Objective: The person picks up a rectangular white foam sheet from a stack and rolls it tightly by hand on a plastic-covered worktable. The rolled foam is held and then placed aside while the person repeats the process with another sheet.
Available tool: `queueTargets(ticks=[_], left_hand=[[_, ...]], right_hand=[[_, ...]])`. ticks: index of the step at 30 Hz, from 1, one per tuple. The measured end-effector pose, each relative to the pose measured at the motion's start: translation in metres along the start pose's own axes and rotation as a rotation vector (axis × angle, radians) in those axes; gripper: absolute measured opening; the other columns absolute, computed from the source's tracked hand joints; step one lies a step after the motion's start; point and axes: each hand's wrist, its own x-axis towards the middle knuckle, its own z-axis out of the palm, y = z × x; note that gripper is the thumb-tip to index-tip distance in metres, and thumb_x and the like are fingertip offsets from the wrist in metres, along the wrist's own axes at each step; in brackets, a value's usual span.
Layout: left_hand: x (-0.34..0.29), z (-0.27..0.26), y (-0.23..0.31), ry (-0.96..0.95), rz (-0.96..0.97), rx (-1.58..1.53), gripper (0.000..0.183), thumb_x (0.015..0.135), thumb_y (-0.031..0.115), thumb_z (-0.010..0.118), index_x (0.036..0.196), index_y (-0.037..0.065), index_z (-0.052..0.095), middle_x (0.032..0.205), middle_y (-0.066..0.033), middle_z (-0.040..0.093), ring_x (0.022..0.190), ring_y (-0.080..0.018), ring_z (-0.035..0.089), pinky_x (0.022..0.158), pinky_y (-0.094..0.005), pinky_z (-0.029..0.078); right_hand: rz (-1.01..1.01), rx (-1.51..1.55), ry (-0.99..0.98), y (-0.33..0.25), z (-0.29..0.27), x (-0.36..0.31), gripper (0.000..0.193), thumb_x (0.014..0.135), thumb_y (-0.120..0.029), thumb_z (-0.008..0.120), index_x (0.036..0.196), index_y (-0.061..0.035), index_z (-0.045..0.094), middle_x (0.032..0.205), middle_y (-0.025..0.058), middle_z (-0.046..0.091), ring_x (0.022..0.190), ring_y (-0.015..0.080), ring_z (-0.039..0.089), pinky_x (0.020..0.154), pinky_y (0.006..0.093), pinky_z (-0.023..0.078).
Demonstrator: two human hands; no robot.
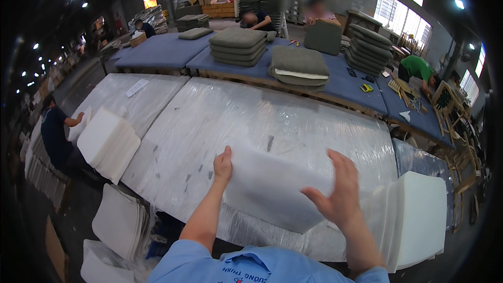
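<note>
A thin white foam sheet (pixel 270 188) lies in front of me, slightly tilted, over a table wrapped in clear plastic (pixel 181 131). At its upper left edge my left hand (pixel 222 165) is closed, with the sheet's edge at the fingers. My right hand (pixel 339 188) is at the sheet's right side with thumb and fingers spread; it grips nothing. Just right of that hand stands a stack of thick white foam pads (pixel 422 220) with rounded corners.
More white foam pads (pixel 107 141) stand at the left, near a person in dark clothes (pixel 57 131). Beyond, blue-topped tables (pixel 157 52) bear stacks of grey-green cushions (pixel 238 44) and a yellow tool (pixel 366 88). Several people work there. Wooden chair frames (pixel 450 105) stand far right.
</note>
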Motion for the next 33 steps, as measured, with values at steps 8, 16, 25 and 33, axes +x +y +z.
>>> queueTargets(ticks=[8,16,25,33], left_hand=[[-0.005,-0.020,-0.014,0.064,0.023,-0.056,0.068,0.108,0.049,0.054,0.058,0.004,0.042,0.057,0.0015,0.041,0.060,-0.0129,0.036,0.057,-0.0348,0.032],[-0.026,-0.035,-0.030,0.104,0.107,-0.200,0.065,0.109,0.046,0.053,0.062,0.005,0.035,0.059,0.0047,0.034,0.061,-0.0089,0.031,0.054,-0.0341,0.025],[-0.030,-0.044,-0.026,0.055,0.127,-0.209,0.063,0.110,0.044,0.051,0.062,0.006,0.036,0.060,0.0055,0.035,0.060,-0.0082,0.031,0.054,-0.0340,0.025],[0.014,-0.023,-0.019,-0.145,0.042,-0.302,0.068,0.108,0.053,0.051,0.061,0.006,0.041,0.061,0.0051,0.042,0.062,-0.0083,0.036,0.057,-0.0312,0.031]], right_hand=[[0.233,0.069,-0.754,0.024,0.099,0.062,0.039,0.101,-0.038,0.066,0.096,0.0004,0.065,0.088,0.0244,0.067,0.082,0.0404,0.064,0.079,0.0474,0.051],[0.349,0.174,-0.695,0.037,0.134,0.068,0.040,0.109,-0.036,0.054,0.094,0.0010,0.059,0.084,0.0260,0.065,0.077,0.0398,0.060,0.075,0.0467,0.049],[0.493,0.268,-0.914,0.043,0.154,0.054,0.041,0.111,-0.037,0.050,0.101,0.0010,0.065,0.082,0.0133,0.063,0.077,0.0223,0.058,0.074,0.0394,0.049],[0.756,0.662,-0.722,0.058,0.166,0.007,0.040,0.111,-0.036,0.051,0.098,-0.0010,0.067,0.077,0.0003,0.059,0.066,0.0106,0.049,0.060,0.0304,0.044]])
